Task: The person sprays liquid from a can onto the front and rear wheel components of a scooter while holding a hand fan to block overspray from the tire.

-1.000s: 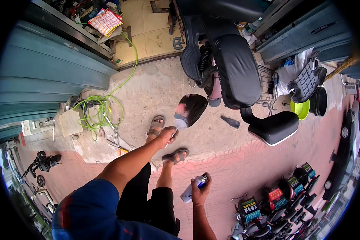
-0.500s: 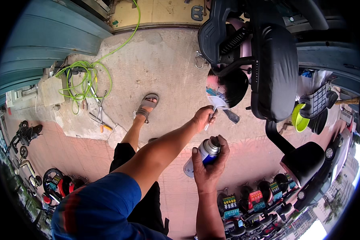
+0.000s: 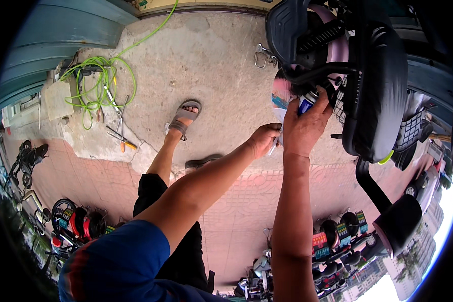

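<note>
My left hand is closed around the white handle of what looks like a round hand fan, printed in pink and teal. My right hand wraps a blue and silver spray can, one finger over its top. The can is held in front of the fan and close beside the underside of a scooter with a black seat and pink body parts. The fan's far right part is hidden by the can and the right hand.
A tangled green hose lies on the concrete at the left, near pliers with orange grips and other hand tools. A black padded part juts out below the seat. Parked scooters stand at the lower right.
My right hand has carried the spray can up and forward to the fan and scooter. My left hand has shifted slightly right with the fan. The view has turned a little.
</note>
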`<state>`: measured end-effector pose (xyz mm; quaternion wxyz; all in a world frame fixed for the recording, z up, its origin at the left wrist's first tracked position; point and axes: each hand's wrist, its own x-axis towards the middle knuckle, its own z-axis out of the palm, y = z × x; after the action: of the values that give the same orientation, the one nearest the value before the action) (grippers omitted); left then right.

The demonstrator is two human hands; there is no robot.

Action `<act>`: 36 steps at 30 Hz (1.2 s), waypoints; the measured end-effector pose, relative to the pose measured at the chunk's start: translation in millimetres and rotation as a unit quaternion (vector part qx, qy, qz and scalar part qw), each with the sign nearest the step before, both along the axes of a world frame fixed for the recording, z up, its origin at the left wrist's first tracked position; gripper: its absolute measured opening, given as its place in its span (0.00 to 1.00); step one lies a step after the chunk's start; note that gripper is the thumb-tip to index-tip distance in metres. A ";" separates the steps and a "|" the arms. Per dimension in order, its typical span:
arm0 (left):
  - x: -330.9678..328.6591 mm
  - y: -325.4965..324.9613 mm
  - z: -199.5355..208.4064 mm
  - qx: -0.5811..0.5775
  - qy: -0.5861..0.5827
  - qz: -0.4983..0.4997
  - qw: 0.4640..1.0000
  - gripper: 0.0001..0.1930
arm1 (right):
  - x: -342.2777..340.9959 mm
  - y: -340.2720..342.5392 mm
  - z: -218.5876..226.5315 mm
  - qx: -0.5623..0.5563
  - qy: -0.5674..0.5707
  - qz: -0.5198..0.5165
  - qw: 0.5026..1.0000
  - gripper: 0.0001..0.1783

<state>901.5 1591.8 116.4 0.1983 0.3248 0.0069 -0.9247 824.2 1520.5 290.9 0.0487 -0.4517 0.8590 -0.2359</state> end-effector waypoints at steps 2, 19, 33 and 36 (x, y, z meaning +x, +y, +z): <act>-1.8 -4.4 14.8 0.015 -0.030 -0.011 0.999 0.15 | 4.5 10.7 -16.5 0.048 -0.025 0.007 0.998 0.38; 18.9 -23.6 26.8 -0.003 -0.025 -0.037 0.999 0.15 | 9.6 -15.3 -17.8 0.022 0.085 0.060 0.994 0.38; 18.7 -13.0 4.6 -0.055 0.013 -0.035 0.998 0.15 | 10.2 -9.7 17.8 -0.039 0.036 -0.020 0.998 0.35; 13.2 -5.4 17.9 -0.029 0.011 -0.041 0.999 0.15 | 2.7 -10.4 21.8 -0.028 0.027 -0.008 0.999 0.35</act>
<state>914.7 1586.4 134.3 0.1695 0.3086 -0.0311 -0.9355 826.9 1510.1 312.7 0.0112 -0.4525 0.8565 -0.2479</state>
